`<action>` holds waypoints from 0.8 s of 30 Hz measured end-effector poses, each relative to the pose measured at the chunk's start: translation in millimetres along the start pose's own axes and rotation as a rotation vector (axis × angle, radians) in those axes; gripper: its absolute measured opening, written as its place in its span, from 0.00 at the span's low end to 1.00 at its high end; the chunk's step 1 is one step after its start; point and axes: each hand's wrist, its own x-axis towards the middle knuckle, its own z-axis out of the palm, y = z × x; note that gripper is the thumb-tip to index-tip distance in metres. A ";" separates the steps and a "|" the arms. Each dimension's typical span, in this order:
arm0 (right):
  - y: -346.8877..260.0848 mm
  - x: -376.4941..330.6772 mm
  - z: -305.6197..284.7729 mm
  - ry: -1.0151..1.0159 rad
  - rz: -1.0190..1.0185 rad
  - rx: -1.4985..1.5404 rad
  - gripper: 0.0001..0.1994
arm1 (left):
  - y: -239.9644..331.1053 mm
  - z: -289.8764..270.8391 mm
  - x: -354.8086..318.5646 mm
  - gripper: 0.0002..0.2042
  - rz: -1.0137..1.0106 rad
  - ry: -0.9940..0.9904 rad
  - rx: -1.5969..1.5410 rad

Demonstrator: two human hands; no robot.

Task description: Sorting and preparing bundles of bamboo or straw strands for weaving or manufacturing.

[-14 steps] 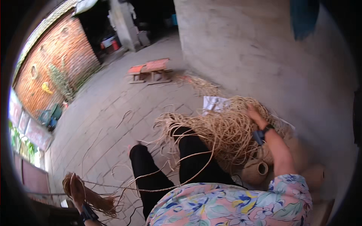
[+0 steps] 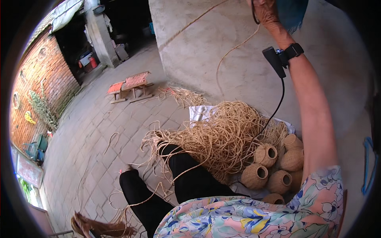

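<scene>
Right hand (image 2: 265, 12) is raised high, clenched on a rattan strand (image 2: 234, 47) running up from the tangled pile (image 2: 222, 135) by the legs; left hand is out of sight. Best to draw steadily, so nothing snags.

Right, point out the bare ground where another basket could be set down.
Bare paving lies left of the cane heap, between the stools and the legs, with only stray strands on it. Right of the baskets the concrete is bare too. The heap, the baskets and the lap are crowded.
</scene>
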 end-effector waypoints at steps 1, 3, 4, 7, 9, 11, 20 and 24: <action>9.5 0.6 -12.4 -0.054 0.060 -0.031 0.18 | 6.0 3.1 -3.0 0.42 0.020 0.011 -0.210; 58.7 -26.6 -30.8 -0.118 0.009 -0.171 0.16 | 7.1 5.8 -7.1 0.46 0.036 0.050 -0.428; 81.2 -42.1 -39.7 -0.177 -0.038 -0.288 0.14 | 3.0 3.5 -6.7 0.44 0.017 0.060 -0.525; 95.7 -73.2 -35.4 -0.266 0.163 -0.268 0.18 | -12.9 1.4 -29.8 0.39 0.031 0.084 -0.777; 106.6 -86.2 -42.5 -0.479 0.429 -0.366 0.20 | -38.4 -6.1 -29.4 0.36 0.035 0.123 -0.890; 105.5 -98.1 -31.1 -0.652 0.481 -0.420 0.19 | -57.4 -6.6 -32.1 0.32 0.053 0.149 -0.962; -18.2 26.3 7.4 -0.091 -0.140 -0.125 0.18 | -107.2 -6.9 -38.8 0.22 0.063 0.087 -1.288; 3.1 31.1 19.5 0.267 -0.496 -0.319 0.22 | -108.1 -17.4 -27.6 0.19 -0.899 -0.170 -2.746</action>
